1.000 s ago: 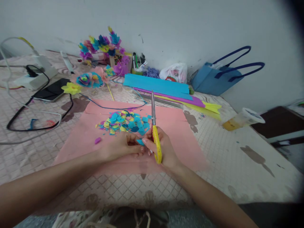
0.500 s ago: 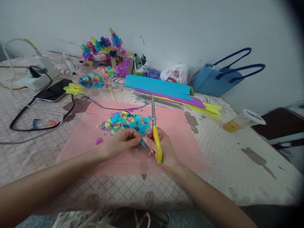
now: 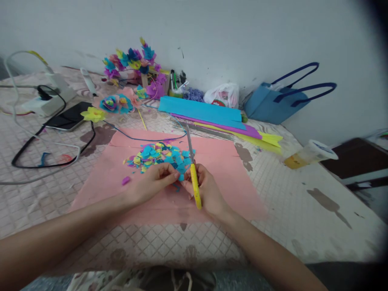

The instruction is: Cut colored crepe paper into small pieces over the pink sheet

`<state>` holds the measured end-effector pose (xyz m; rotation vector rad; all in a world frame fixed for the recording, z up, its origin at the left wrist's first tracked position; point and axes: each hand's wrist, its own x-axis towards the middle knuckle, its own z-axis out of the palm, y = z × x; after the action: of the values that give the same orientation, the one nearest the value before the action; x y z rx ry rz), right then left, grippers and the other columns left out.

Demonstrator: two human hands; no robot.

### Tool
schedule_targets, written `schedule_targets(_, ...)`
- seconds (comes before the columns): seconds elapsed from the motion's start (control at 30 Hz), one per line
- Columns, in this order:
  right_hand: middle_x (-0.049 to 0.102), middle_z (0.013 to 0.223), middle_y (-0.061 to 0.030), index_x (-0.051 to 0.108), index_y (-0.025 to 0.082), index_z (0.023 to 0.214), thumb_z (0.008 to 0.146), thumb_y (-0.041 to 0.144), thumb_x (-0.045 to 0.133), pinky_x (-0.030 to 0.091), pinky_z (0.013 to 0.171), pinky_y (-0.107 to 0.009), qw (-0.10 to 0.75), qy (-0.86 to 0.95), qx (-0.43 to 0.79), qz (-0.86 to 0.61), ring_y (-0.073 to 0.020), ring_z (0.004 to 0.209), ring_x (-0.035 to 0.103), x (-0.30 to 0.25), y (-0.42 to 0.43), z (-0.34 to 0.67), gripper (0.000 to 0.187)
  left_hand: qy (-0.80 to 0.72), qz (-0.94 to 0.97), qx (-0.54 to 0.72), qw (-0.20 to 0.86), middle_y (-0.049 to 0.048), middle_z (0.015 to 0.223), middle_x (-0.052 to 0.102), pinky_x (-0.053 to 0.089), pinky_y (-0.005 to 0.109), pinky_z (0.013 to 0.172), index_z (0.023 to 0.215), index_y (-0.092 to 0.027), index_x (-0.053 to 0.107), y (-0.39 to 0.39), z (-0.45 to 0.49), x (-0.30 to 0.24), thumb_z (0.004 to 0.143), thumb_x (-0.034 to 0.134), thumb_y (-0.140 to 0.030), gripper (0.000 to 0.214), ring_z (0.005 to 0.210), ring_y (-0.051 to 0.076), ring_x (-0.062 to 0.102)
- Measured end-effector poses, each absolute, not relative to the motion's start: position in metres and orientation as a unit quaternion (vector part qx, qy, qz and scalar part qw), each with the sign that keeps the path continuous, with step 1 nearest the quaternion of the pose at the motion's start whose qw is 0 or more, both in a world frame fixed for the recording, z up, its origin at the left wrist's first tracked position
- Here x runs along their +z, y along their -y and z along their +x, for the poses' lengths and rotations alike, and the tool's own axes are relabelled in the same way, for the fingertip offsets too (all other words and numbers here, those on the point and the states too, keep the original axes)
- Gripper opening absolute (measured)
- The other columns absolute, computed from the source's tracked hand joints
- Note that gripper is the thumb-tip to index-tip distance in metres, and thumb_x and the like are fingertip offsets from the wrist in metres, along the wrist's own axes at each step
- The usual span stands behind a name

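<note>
My right hand [image 3: 206, 189] is closed around the yellow handles of a pair of scissors [image 3: 195, 186], whose blades point away from me and look shut. My left hand [image 3: 156, 181] pinches a small piece of blue paper [image 3: 181, 177] between thumb and forefinger. The fingertips of both hands nearly meet at this piece. Just beyond them lies a heap of cut paper bits [image 3: 160, 155] in blue, yellow and purple. Beneath everything is a pink paper sheet [image 3: 236, 194], with a small purple piece [image 3: 125, 180] left of the heap.
Folded blue paper [image 3: 197, 109] lies over purple and yellow strips behind the sheet. Paper flowers [image 3: 117, 103], a phone [image 3: 71, 115] and cables are at the left. A tilted plastic cup [image 3: 309, 155] and a blue bag [image 3: 275, 103] are on the right.
The scissors and my right hand have shifted slightly left, with the blades tilting further left. The blue piece now shows higher between the fingertips. My left hand stays nearly in place.
</note>
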<state>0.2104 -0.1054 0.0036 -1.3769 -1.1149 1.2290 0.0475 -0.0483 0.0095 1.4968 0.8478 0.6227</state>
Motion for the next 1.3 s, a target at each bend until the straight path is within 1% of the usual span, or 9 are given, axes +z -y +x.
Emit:
schedule_targets(0.17,0.053,0.076,0.0039,0.048,0.021,0.087,0.067,0.027,0.071,0.04,0.045,-0.021,0.494,0.447,0.509,-0.544,-0.0092,0.057,0.048,0.003,0.105,0.211,0.031,-0.331,0.644,0.268,0.636,0.0042,0.081,0.068,0.051,0.033,0.073,0.081,-0.016,0.059,0.048,0.047,0.006,0.076,0.067,-0.035,0.021,0.079,0.02,0.065)
schedule_targets(0.3,0.053,0.077,0.0041,0.048,0.021,0.087,0.067,0.029,0.073,0.04,0.044,-0.02,0.493,0.443,0.53,-0.529,-0.0077,0.054,0.047,0.004,0.105,0.21,0.033,-0.351,0.636,0.268,0.633,0.0034,0.077,0.069,0.05,0.03,0.07,0.077,-0.016,0.062,0.047,0.045,0.009,0.077,0.067,-0.032,0.017,0.074,0.018,0.064)
schedule_targets(0.43,0.052,0.075,0.0053,0.045,0.022,0.087,0.067,0.042,0.076,0.041,0.041,-0.02,0.493,0.428,0.556,-0.514,-0.0061,0.048,0.045,0.007,0.106,0.211,0.041,-0.372,0.58,0.287,0.665,0.0022,0.075,0.07,0.052,0.03,0.072,0.073,-0.017,0.062,0.042,0.042,0.017,0.075,0.07,-0.033,0.018,0.075,0.018,0.066)
schedule_targets(0.5,0.049,0.071,0.0062,0.044,0.022,0.085,0.069,0.053,0.071,0.039,0.04,-0.02,0.48,0.439,0.562,-0.511,-0.0053,0.045,0.041,0.01,0.108,0.212,0.044,-0.371,0.548,0.302,0.686,0.0025,0.075,0.071,0.053,0.031,0.075,0.072,-0.017,0.062,0.039,0.04,0.021,0.074,0.073,-0.033,0.019,0.079,0.019,0.068)
schedule_targets(0.6,0.046,0.069,0.0056,0.042,0.022,0.081,0.071,0.066,0.062,0.037,0.041,-0.02,0.447,0.477,0.555,-0.514,-0.0065,0.048,0.04,0.017,0.112,0.212,0.05,-0.368,0.521,0.314,0.703,0.0033,0.076,0.073,0.054,0.031,0.077,0.072,-0.017,0.064,0.034,0.037,0.025,0.073,0.075,-0.032,0.019,0.077,0.018,0.069)
schedule_targets(0.77,0.038,0.06,0.0075,0.041,0.022,0.08,0.07,0.073,0.058,0.035,0.042,-0.02,0.377,0.524,0.557,-0.523,-0.0076,0.049,0.034,0.024,0.117,0.212,0.055,-0.368,0.494,0.356,0.703,0.0032,0.075,0.074,0.055,0.029,0.077,0.072,-0.015,0.063,0.026,0.032,0.03,0.074,0.075,-0.029,0.018,0.074,0.016,0.07)
schedule_targets(0.97,0.041,0.061,0.0058,0.045,0.021,0.08,0.077,0.071,0.052,0.033,0.044,-0.021,0.335,0.569,0.544,-0.517,-0.008,0.049,0.035,0.029,0.118,0.216,0.051,-0.388,0.494,0.411,0.66,0.0022,0.073,0.074,0.055,0.027,0.076,0.074,-0.015,0.059,0.023,0.026,0.045,0.077,0.073,-0.025,0.017,0.076,0.016,0.071)
schedule_targets(1.1,0.045,0.066,0.0031,0.046,0.02,0.076,0.079,0.063,0.057,0.033,0.046,-0.021,0.329,0.596,0.496,-0.539,-0.0084,0.052,0.038,0.034,0.119,0.214,0.044,-0.389,0.514,0.42,0.639,0.0037,0.078,0.075,0.055,0.029,0.08,0.077,-0.015,0.058,0.023,0.024,0.05,0.078,0.072,-0.027,0.018,0.081,0.018,0.071)
schedule_targets(1.3,0.04,0.06,0.0061,0.04,0.022,0.074,0.079,0.048,0.06,0.032,0.044,-0.021,0.33,0.57,0.545,-0.519,-0.0085,0.049,0.037,0.03,0.12,0.209,0.033,-0.369,0.513,0.441,0.638,0.0041,0.079,0.074,0.057,0.033,0.08,0.077,-0.016,0.057,0.023,0.023,0.049,0.076,0.072,-0.03,0.021,0.08,0.019,0.072)
